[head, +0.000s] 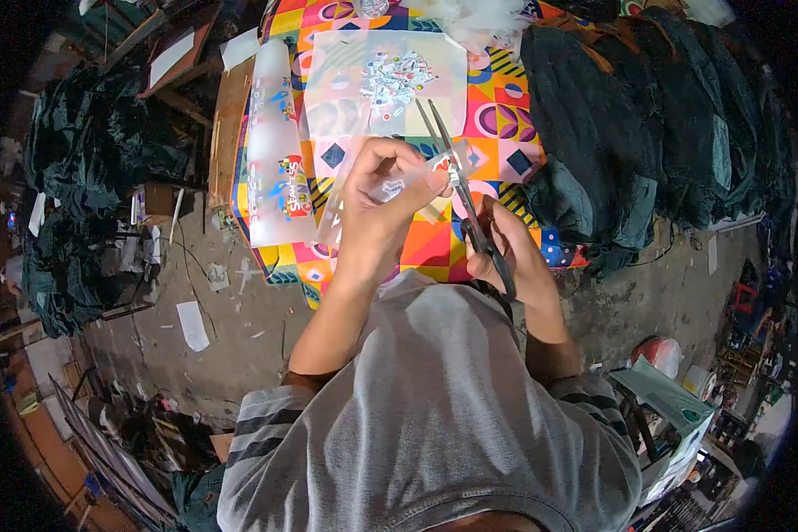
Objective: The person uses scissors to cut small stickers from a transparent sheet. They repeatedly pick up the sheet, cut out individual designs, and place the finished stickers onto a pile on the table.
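A translucent printed film strip is pinched between the thumb and fingers of my left hand. Its red-and-white print shows at the thumb tip. My right hand grips black-handled scissors, their blades slightly apart and pointing to the far side, right beside the film. Beyond the blades, a heap of small cut printed pieces lies on a translucent sheet. Left of that sheet rests a long printed film with colourful lettering. Beneath everything is a patterned tablecloth.
Dark garments are piled along the table's right side. Crumpled clear plastic sits at the far edge. More dark cloth hangs at the left, past a wooden board. Scraps such as a white paper litter the floor.
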Motion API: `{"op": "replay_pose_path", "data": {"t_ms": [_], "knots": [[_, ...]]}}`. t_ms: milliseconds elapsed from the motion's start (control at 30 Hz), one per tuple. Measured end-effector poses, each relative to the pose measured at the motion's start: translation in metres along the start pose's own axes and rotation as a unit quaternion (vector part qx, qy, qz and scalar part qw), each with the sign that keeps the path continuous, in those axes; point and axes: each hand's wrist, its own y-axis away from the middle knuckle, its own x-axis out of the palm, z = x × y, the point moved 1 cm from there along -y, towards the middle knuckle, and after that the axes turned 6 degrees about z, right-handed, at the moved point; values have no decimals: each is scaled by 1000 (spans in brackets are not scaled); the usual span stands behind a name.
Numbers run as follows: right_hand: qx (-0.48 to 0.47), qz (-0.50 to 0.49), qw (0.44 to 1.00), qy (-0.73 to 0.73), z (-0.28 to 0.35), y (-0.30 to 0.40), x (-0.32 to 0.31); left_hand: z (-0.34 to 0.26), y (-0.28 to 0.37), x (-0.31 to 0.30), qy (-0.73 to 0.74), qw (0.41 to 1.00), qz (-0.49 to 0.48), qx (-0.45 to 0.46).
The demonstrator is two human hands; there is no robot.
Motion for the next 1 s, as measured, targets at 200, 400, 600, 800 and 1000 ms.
{"op": "replay_pose_path", "data": {"t_ms": [200,400,600,800,1000], "knots": [[-46,-63,997,26,-10,-1,9,7,9,11,50,998,-34,-26],[-48,-94,994,33,-3,-2,16,11,10,20,87,995,-49,-25],[-40,-96,994,19,6,-2,18,7,11,25,131,989,-53,-43],[-24,-52,998,-37,3,3,10,5,5,10,89,995,7,-46],[-14,-29,999,-39,2,4,7,-6,4,8,36,997,28,-56]]}}
